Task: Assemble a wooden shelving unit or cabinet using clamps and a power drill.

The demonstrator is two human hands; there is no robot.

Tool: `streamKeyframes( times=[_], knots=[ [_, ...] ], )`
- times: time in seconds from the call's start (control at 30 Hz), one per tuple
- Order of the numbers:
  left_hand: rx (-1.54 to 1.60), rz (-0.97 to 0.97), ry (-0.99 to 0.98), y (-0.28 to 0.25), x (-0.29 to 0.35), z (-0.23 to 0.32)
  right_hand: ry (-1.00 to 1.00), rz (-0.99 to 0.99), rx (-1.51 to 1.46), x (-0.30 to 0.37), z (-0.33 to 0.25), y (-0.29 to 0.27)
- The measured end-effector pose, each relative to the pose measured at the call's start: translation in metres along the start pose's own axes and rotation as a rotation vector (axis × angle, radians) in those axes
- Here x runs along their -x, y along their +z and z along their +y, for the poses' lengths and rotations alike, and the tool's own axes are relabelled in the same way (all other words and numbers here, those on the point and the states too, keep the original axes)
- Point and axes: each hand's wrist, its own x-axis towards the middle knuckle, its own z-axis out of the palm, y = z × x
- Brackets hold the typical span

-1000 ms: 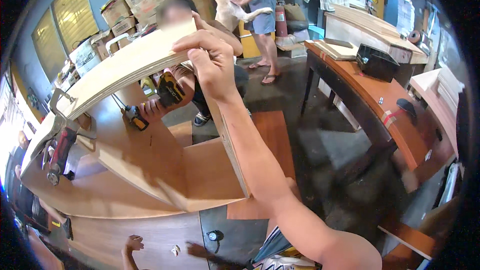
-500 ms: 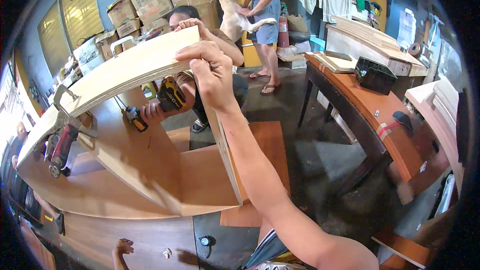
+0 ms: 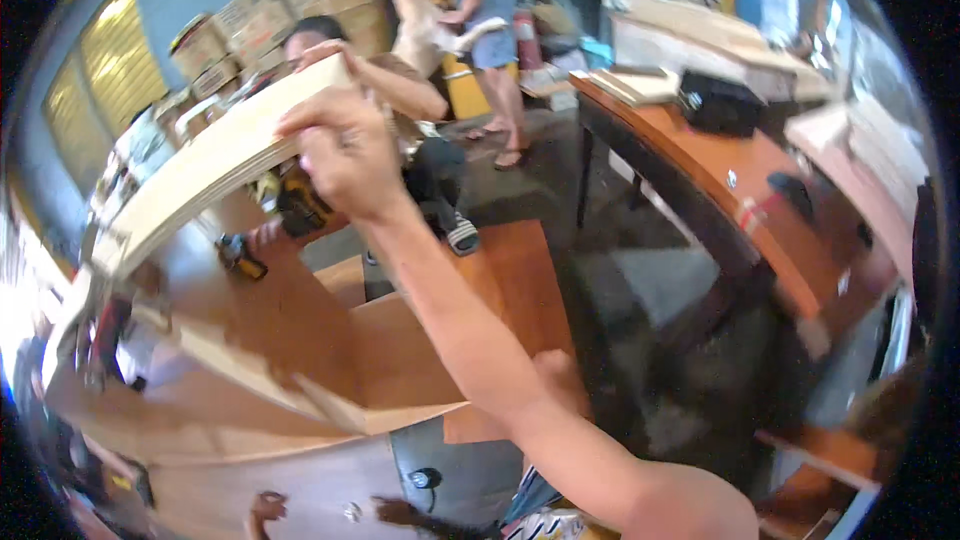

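My right hand (image 3: 345, 155) grips the front corner of a pale curved plywood panel (image 3: 215, 165), fingers on top and thumb at the edge. This panel is the raised top of a wooden cabinet frame (image 3: 410, 350). My left hand (image 3: 268, 507) is low near the bottom edge, fingers loosely bent and apart, nothing visible in it. Beneath the panel, a co-worker's hand holds a yellow-and-black cordless drill (image 3: 242, 256); their other hand (image 3: 333, 50) rests on the panel's far corner. A red-handled clamp (image 3: 108, 330) hangs at the left, blurred.
An orange-brown table (image 3: 690, 165) on dark legs stands right, bearing a black box (image 3: 718, 102). Stacked boards (image 3: 700, 40) lie behind it. Cardboard boxes (image 3: 255, 20) line the wall. Another person (image 3: 490, 35) stands at the back with a pale dog (image 3: 415, 35). A brown board (image 3: 510, 280) lies beyond my arm.
The whole view has shifted and blurred with head motion. My right hand sits slightly further left along the panel, still gripping it. The hand-shaped shadow beside my left hand shows more.
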Motion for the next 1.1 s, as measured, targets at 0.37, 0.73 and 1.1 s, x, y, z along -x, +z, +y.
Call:
streamKeyframes(
  times=[0.37, 0.73, 1.1],
  knots=[
    [-0.193, 0.214, -0.378, 0.073, 0.015, 0.132, -0.146, 0.016, 0.114, -0.005, -0.001, -0.027],
    [-0.930, 0.061, 0.256, 0.027, -0.023, 0.084, -0.078, -0.030, 0.198, -0.011, 0.007, -0.035],
    [-0.018, 0.311, -0.423, 0.073, -0.003, 0.122, 0.120, 0.052, 0.061, 0.008, -0.011, -0.017]
  ],
)
